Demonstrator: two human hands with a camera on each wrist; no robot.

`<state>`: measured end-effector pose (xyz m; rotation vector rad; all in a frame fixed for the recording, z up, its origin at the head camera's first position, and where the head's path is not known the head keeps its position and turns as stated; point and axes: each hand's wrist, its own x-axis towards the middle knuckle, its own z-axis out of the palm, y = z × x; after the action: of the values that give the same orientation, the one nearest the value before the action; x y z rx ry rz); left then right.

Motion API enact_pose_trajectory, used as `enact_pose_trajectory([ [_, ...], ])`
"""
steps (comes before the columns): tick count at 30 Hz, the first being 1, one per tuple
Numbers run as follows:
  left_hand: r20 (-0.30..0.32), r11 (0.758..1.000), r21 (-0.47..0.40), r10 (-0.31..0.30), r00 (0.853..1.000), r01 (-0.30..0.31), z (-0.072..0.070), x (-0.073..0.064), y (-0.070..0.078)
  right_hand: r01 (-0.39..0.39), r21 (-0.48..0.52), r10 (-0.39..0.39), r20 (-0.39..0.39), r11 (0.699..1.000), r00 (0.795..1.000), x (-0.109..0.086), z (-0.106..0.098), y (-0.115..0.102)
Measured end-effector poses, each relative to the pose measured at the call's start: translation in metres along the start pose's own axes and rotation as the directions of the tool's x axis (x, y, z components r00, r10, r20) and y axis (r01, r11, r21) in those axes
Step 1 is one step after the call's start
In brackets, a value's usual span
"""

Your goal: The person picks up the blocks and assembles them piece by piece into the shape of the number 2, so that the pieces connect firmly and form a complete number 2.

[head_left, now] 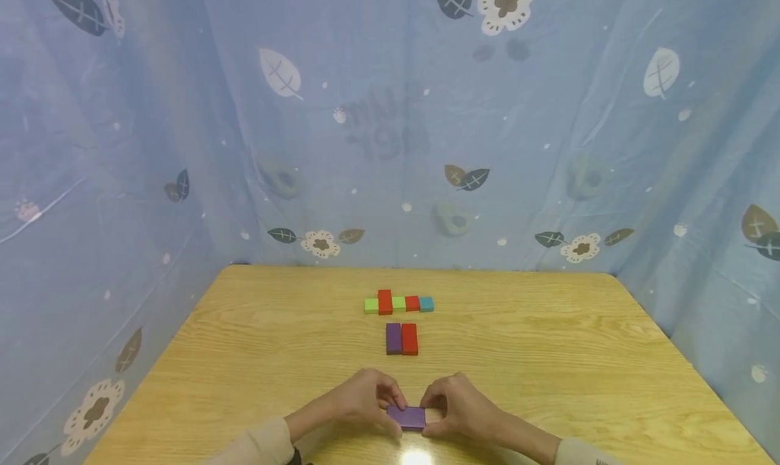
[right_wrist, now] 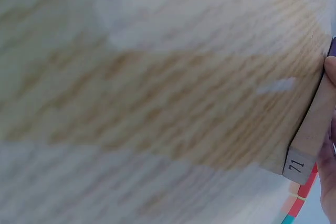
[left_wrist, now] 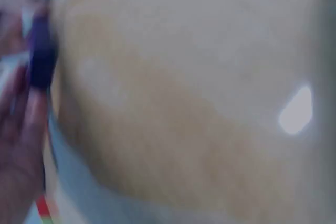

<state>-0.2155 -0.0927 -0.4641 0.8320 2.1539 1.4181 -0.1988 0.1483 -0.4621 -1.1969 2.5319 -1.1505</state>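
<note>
Near the table's front edge, my left hand point(head_left: 368, 401) pinches a purple block point(head_left: 407, 417) at its left end, thumb at the front and fingers at the back. The same purple block point(left_wrist: 42, 53) shows blurred in the left wrist view. My right hand point(head_left: 463, 407) grips a plain wooden block point(head_left: 435, 416) that meets the purple one end to end. In the right wrist view, this wooden block point(right_wrist: 312, 124) carries the number 71 on its end face. The right fingers partly cover it in the head view.
Beyond the hands, an upright-lying purple block point(head_left: 393, 339) and a red block point(head_left: 409, 339) lie side by side. Farther back runs a row of small lime, red and blue blocks point(head_left: 399, 304). The wooden table point(head_left: 274, 343) is enclosed by a blue patterned curtain point(head_left: 365, 147).
</note>
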Motion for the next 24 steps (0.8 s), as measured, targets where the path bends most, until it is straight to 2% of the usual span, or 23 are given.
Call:
enact_pose_trajectory([
  [2,0.011,0.998,-0.062,0.030,0.999,-0.029,-0.013,0.006,-0.002,-0.002,-0.001,0.002,0.000,1.000,1.000,-0.001,0.000,0.001],
  [3,-0.014,0.993,-0.097,0.060,0.998,-0.061,-0.021,0.010,-0.004,-0.003,-0.003,0.003,-0.001,1.000,1.000,-0.001,-0.001,0.001],
  [4,-0.068,0.986,-0.134,0.088,0.994,-0.097,-0.029,0.015,-0.005,-0.005,-0.003,0.005,-0.005,1.000,1.000,-0.001,0.000,0.001],
  [5,-0.144,0.975,-0.168,0.120,0.982,-0.144,-0.037,0.020,-0.007,-0.007,-0.005,0.007,-0.008,1.000,1.000,-0.002,0.000,0.001],
  [6,-0.234,0.962,-0.200,0.140,0.962,-0.188,-0.044,0.026,-0.009,-0.008,-0.005,0.008,-0.011,1.000,1.000,-0.002,0.000,0.001],
  [8,-0.402,0.932,-0.239,0.160,0.902,-0.271,-0.057,0.038,-0.013,-0.009,0.000,0.009,-0.016,1.000,1.000,-0.002,0.000,0.001],
  [9,-0.469,0.920,-0.252,0.156,0.869,-0.301,-0.061,0.044,-0.015,-0.008,0.003,0.008,-0.018,1.000,1.000,-0.003,0.001,0.002],
  [10,-0.518,0.912,-0.264,0.141,0.844,-0.315,-0.064,0.049,-0.017,-0.008,0.006,0.008,-0.018,1.000,1.000,-0.003,0.001,0.002],
  [11,-0.545,0.908,-0.271,0.128,0.828,-0.319,-0.067,0.053,-0.020,-0.007,0.007,0.007,-0.018,1.000,1.000,-0.003,0.001,0.002],
  [12,-0.560,0.912,-0.269,0.112,0.821,-0.308,-0.069,0.058,-0.023,-0.008,0.009,0.008,-0.018,1.000,1.000,-0.003,0.001,0.002],
  [13,-0.561,0.920,-0.260,0.103,0.822,-0.292,-0.070,0.062,-0.026,-0.010,0.011,0.010,-0.018,1.000,1.000,-0.003,0.001,0.002],
  [15,-0.541,0.932,-0.249,0.091,0.836,-0.263,-0.070,0.068,-0.031,-0.017,0.011,0.017,-0.018,1.000,1.000,-0.003,0.000,0.002],
  [19,-0.483,0.951,-0.213,0.096,0.870,-0.223,-0.070,0.074,-0.039,-0.011,0.004,0.011,-0.023,1.000,1.000,-0.002,0.001,0.003],
  [24,-0.386,0.982,-0.165,0.023,0.922,-0.094,-0.068,0.077,-0.039,0.008,-0.004,-0.008,-0.030,1.000,1.000,-0.002,0.002,0.004],
])
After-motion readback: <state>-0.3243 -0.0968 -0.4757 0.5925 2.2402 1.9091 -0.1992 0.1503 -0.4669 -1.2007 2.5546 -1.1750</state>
